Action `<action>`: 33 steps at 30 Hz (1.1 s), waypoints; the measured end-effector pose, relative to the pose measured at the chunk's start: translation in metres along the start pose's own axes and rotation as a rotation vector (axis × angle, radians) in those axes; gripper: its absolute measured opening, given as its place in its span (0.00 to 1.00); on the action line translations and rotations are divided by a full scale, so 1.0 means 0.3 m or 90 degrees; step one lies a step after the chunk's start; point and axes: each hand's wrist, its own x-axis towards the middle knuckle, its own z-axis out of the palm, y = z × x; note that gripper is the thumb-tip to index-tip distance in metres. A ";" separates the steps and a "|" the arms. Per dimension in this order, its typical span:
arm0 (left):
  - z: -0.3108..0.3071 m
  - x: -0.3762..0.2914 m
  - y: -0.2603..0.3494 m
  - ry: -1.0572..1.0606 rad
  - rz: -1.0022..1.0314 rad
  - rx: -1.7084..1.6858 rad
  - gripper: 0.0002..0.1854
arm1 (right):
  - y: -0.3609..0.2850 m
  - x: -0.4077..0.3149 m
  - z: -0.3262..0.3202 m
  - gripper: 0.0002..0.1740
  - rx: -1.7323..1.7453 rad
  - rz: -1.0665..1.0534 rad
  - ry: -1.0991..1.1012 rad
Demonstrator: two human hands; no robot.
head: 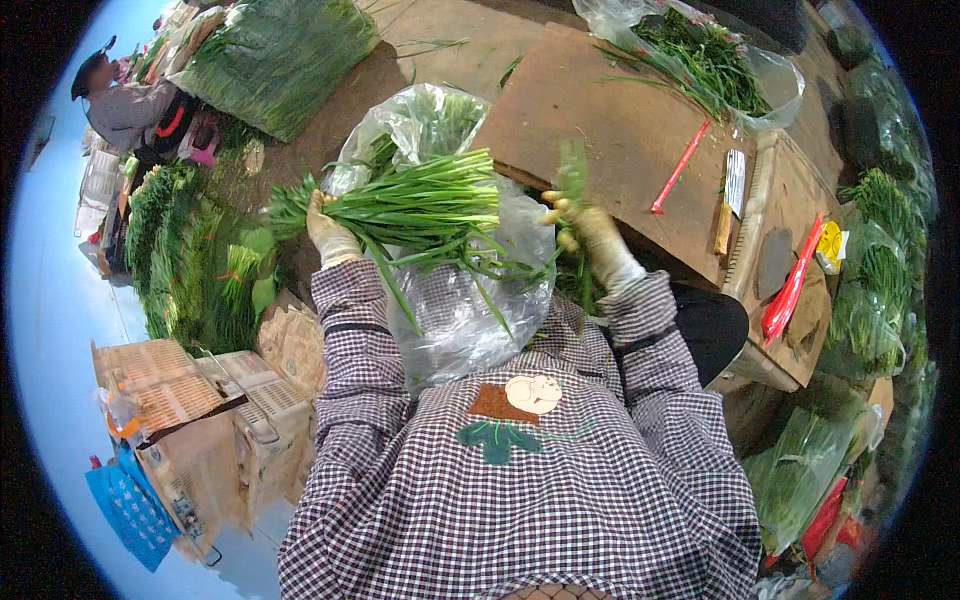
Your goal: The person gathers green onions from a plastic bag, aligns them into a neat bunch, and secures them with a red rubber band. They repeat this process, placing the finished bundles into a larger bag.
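My left hand [330, 231], in a pale glove, grips a thick bunch of garlic chives [427, 196] near its leafy end. The pale cut ends point right, and several loose blades hang below. My gloved right hand [592, 232] is raised right of the bunch, blurred by motion. It holds a small wisp of green leaves [574, 169] that shows above and below the fingers. Beneath the bunch, a clear plastic bag [465, 322] spreads over my lap. Beyond it sits another clear bag [420, 112] with greens inside.
A wooden board [585, 112] at right bears a knife [731, 195] and a red strip [681, 166]. Bagged greens [705, 67] lie behind. At left are bundled greens [202, 262], plastic crates [255, 390] and a large green bale [281, 64]. A person [135, 109] sits far left.
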 end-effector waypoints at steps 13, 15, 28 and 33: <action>-0.133 0.118 -0.171 0.053 -0.011 -0.037 0.27 | 0.083 -0.027 0.120 0.15 -0.912 -0.249 -0.021; -0.129 0.104 -0.175 0.048 -0.002 0.027 0.27 | 0.026 -0.077 0.078 0.12 -0.482 -0.270 -0.076; -0.039 0.045 -0.225 -0.044 -0.072 -0.155 0.10 | -0.003 -0.007 0.289 0.15 -0.058 -0.161 0.012; -0.094 0.093 -0.200 -0.044 -0.042 -0.093 0.13 | -0.013 0.009 0.348 0.13 0.057 -0.128 -0.035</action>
